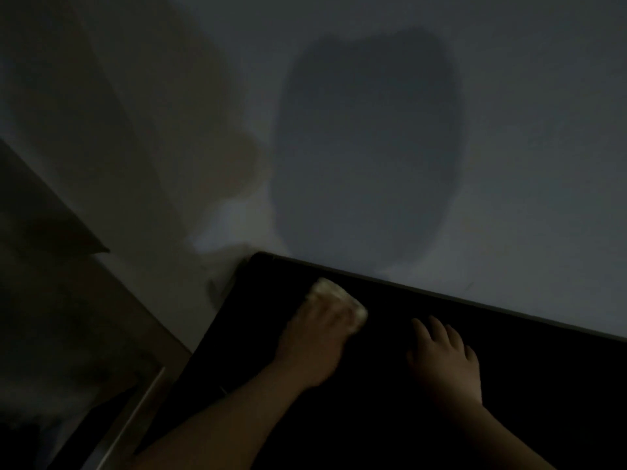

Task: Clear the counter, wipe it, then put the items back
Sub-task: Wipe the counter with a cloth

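Note:
The scene is very dim. A black counter top [509,385] fills the lower right. My left hand [315,337] lies on it near the far left corner and holds a small pale cloth [342,296] down against the surface; the cloth sticks out past my fingertips and the hand is motion-blurred. My right hand [444,357] rests flat on the counter to the right of it, fingers spread and holding nothing. I see no other items on the visible part of the counter.
A pale wall [509,130] rises straight behind the counter's far edge, with a large head-shaped shadow [369,147] cast on it. A dark brownish panel or piece of furniture [51,266] stands at the left, with a light metal strip [135,412] along the counter's left side.

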`<state>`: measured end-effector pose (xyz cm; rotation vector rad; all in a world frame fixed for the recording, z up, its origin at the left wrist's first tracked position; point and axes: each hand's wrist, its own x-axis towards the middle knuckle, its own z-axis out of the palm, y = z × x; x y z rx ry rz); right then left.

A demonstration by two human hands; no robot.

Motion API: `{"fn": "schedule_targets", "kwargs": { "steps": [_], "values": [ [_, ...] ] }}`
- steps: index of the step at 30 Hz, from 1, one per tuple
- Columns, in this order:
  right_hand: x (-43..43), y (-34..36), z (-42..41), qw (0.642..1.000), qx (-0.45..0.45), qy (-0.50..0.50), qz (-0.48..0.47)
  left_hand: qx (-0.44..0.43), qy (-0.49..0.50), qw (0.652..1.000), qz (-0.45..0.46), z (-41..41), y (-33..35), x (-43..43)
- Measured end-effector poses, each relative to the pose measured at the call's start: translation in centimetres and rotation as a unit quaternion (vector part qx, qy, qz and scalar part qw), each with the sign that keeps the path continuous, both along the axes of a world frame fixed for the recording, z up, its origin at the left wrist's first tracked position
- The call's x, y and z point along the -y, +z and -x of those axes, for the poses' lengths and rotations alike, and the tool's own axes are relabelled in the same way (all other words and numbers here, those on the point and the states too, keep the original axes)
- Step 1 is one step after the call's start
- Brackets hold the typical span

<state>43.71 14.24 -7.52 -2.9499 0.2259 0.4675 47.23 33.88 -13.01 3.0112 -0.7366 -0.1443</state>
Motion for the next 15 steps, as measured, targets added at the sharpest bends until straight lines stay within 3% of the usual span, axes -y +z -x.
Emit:
{"fn": "schedule_targets", "kwargs": {
  "steps": [3, 6, 9, 11, 12, 13, 15],
  "values": [
    [-0.1, 0.2, 0.8, 0.999, -0.015, 0.030, 0.006, 0.015, 0.135, 0.986, -0.092, -2.1, -0.2, -7.0],
    [-1.4, -0.1, 1.6, 0.998, -0.018, 0.054, 0.008, -0.042, 0.265, 0.962, -0.042, -1.0, 2.0, -5.9],
    [-2.9, -0.2, 1.8, 0.999, -0.008, 0.049, -0.002, 0.053, 0.173, 0.983, 0.041, 2.6, 2.2, 0.6],
    [-3.2, -0.2, 1.7, 0.999, 0.001, 0.044, -0.005, 0.014, 0.004, 1.000, 0.009, 4.0, 1.8, 0.9],
    [-3.2, -0.3, 1.8, 0.999, 0.000, 0.049, -0.008, 0.037, -0.057, 0.997, -0.023, 3.7, 1.7, -0.7],
    [-3.0, -0.3, 2.0, 0.998, -0.006, 0.057, -0.013, 0.062, -0.061, 0.996, -0.037, 3.0, 1.7, -3.0],
    [-2.6, -0.1, 2.5, 0.997, -0.021, 0.073, -0.015, 0.076, 0.028, 0.995, -0.055, 1.9, 1.3, -7.9]
  ]
}}
